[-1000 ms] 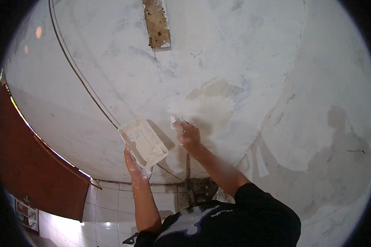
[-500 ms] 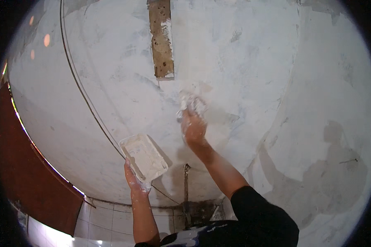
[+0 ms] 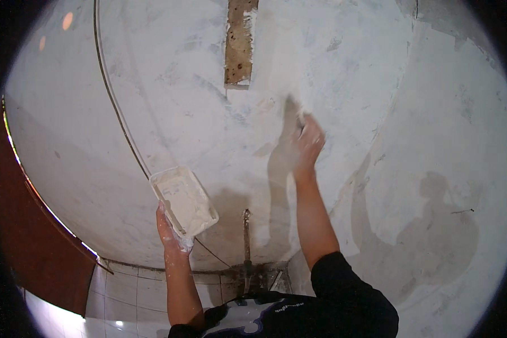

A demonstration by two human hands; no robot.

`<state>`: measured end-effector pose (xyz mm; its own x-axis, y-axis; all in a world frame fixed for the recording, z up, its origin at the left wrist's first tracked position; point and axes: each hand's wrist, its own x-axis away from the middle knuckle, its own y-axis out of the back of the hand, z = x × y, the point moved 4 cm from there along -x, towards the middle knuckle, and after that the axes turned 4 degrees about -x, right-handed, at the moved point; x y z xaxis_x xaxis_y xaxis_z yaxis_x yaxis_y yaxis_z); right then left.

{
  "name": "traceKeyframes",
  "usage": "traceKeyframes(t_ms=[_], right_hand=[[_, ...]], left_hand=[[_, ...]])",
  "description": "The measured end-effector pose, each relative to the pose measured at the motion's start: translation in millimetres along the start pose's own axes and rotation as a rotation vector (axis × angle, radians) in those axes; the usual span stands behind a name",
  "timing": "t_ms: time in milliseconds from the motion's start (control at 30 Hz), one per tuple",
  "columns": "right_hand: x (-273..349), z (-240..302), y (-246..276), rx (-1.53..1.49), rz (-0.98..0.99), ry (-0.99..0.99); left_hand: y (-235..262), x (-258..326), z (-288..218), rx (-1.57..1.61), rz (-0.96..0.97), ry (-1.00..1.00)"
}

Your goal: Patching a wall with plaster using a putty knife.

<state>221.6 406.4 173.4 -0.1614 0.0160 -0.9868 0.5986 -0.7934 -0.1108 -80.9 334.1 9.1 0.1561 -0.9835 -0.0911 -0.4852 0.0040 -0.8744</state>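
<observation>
One tray (image 3: 185, 200), two hands, one wall gap (image 3: 239, 40)

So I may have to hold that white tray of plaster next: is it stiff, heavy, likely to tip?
The tray looks rigid: its rim stays straight though the left hand props only one end. Probably light, as one hand carries it. It is tilted, so wet filler might slide; the caked surface may be slippery.

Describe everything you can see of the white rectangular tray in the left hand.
The white rectangular tray is shallow, with a raised rim and rounded corners, and looks like plastic smeared with pale plaster. It is held tilted, its open side facing the camera, before the grey-white plastered wall. The left hand supports it from below at its lower edge.
</observation>
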Motion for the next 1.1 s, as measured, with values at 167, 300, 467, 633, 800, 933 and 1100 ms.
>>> traceKeyframes(t_ms=[167, 300, 467, 633, 800, 933, 1100], right_hand=[[-10, 31, -23, 0.315, 0.190, -0.024], [50, 79, -43, 0.205, 0.512, -0.015], [102, 100, -19, -0.607, 0.456, -0.906], [129, 141, 0, -0.950, 0.362, -1.161], [162, 166, -6, -0.946, 0.393, -1.215], [177, 179, -8, -0.892, 0.440, -1.244], [179, 185, -7, -0.725, 0.539, -1.169]], left_hand=[[15, -7, -3, -0.036, 0.095, 0.003], [27, -11, -4, -0.191, 0.072, 0.025], [27, -16, -11, -0.230, 0.316, -0.104], [46, -31, -4, -0.085, 0.215, 0.051], [56, -36, -1, -0.076, 0.207, 0.089], [57, -29, 7, -0.027, 0.074, 0.160], [59, -31, 12, -0.068, 0.089, 0.135]])
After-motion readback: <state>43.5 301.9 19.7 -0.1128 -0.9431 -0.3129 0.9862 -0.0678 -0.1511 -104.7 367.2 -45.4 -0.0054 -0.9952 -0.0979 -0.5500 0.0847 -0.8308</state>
